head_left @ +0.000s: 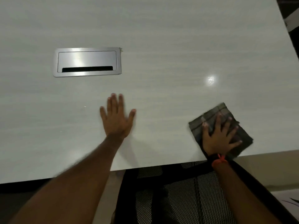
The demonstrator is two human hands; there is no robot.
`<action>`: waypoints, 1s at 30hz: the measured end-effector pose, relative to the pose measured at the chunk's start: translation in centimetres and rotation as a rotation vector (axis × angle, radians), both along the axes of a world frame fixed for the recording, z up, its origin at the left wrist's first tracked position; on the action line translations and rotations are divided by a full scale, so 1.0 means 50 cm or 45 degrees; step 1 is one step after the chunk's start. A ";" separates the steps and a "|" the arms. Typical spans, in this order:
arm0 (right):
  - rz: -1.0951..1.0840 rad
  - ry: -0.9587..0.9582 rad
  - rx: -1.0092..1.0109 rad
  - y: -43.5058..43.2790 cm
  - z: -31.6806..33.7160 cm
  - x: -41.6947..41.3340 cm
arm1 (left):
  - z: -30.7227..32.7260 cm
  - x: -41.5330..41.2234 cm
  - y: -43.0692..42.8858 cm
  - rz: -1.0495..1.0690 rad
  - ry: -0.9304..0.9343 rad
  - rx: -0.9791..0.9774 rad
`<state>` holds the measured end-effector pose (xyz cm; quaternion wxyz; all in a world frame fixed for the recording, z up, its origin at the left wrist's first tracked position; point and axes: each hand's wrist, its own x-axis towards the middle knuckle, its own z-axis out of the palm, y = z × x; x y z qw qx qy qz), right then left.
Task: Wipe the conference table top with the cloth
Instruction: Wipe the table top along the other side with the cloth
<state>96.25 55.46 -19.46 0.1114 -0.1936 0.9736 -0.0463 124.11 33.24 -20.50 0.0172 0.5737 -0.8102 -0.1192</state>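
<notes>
Pale, faintly grained table (161,38) fills most of your view; its near edge crosses the bottom and rises toward the right. Set flush into the top at the left is a brushed metal hatch (87,62), rectangular, with a dark slot along its near side. It is closed and catches a soft streak of light.

Right of the hatch and nearer to you, your left hand (117,117) lies palm down on the bare top. The fingers are straight and close together, the thumb is spread out to the right, and it holds nothing. It is slightly blurred. Your left forearm runs back from it to the lower left corner.

Below the table's near edge, between your arms, you see the black mesh back of a chair (178,191).

Further right, a small bright glare (211,80) sits on the top, well apart from both hands.

Near the table's right end, close to the near edge, lies the cloth (213,112), dark, checked and folded to a rough square, turned cornerwise. Its near corner reaches the edge. Your right hand (220,138) presses flat on it, fingers straight and splayed, not curled round it. A red thread (219,160) circles that wrist.

Beige floor (267,167) shows at far right.
</notes>
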 end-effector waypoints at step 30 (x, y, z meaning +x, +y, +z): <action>0.660 0.010 0.021 -0.284 -0.001 0.083 | 0.012 0.160 -0.074 -0.082 0.087 0.048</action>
